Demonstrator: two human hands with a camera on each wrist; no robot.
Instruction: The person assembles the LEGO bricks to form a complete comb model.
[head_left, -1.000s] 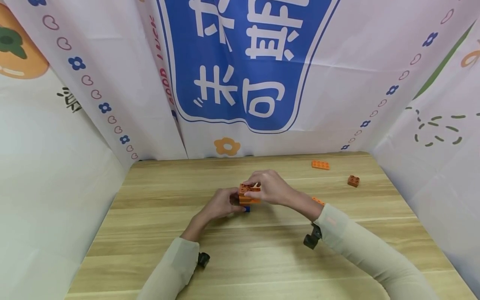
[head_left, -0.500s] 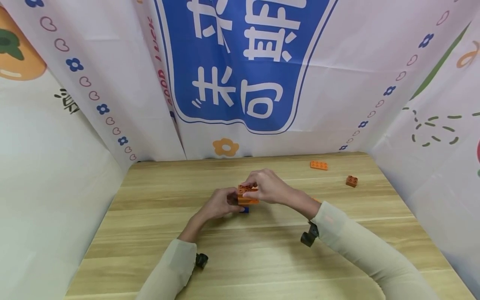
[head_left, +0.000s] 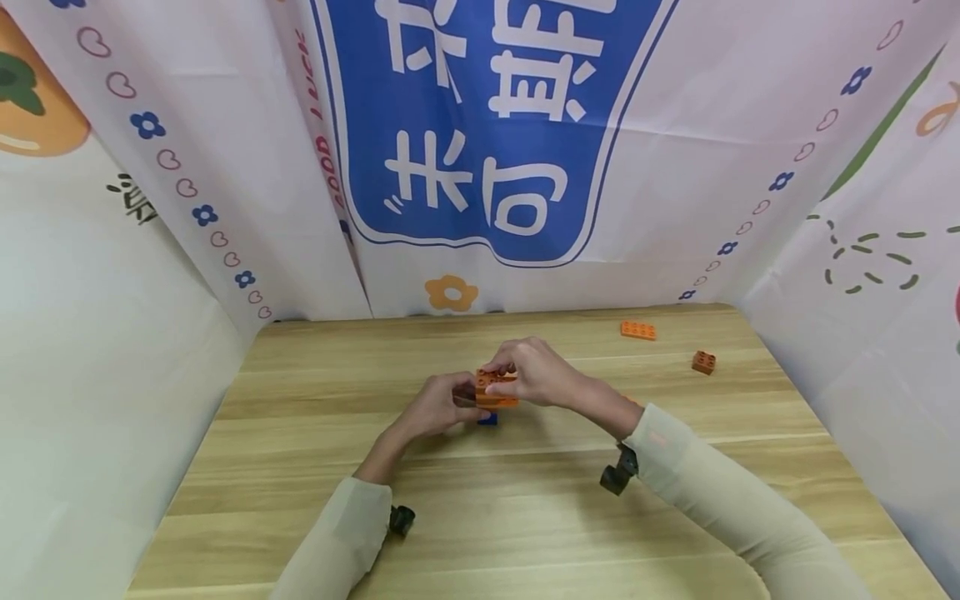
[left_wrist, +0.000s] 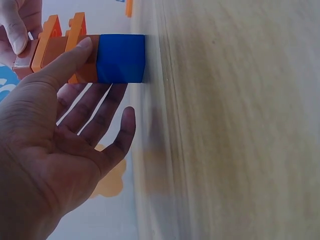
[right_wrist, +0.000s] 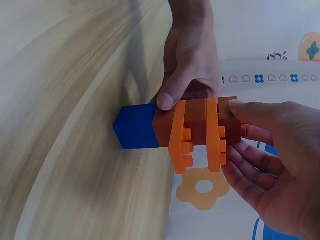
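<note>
A toy-brick tower stands upright on the wooden table. Its base is a blue brick [right_wrist: 137,126], topped by a lower brown brick [right_wrist: 164,129], an orange plate [right_wrist: 177,152], a middle brown brick [right_wrist: 197,125], another orange plate [right_wrist: 213,150] and an upper brown brick [right_wrist: 228,120]. Both plates jut out to one side with studs showing. My left hand [head_left: 437,406] grips the tower low down, its thumb on the lower brown brick in both wrist views. At the top, my right hand [head_left: 542,373] pinches the upper brown brick between thumb and fingers.
Toward the back right of the table [head_left: 315,467] lie a loose orange plate [head_left: 638,330] and a small brown brick [head_left: 703,362]. One more orange piece [head_left: 632,401] shows partly behind my right forearm. A printed cloth [head_left: 660,208] hangs along the back edge.
</note>
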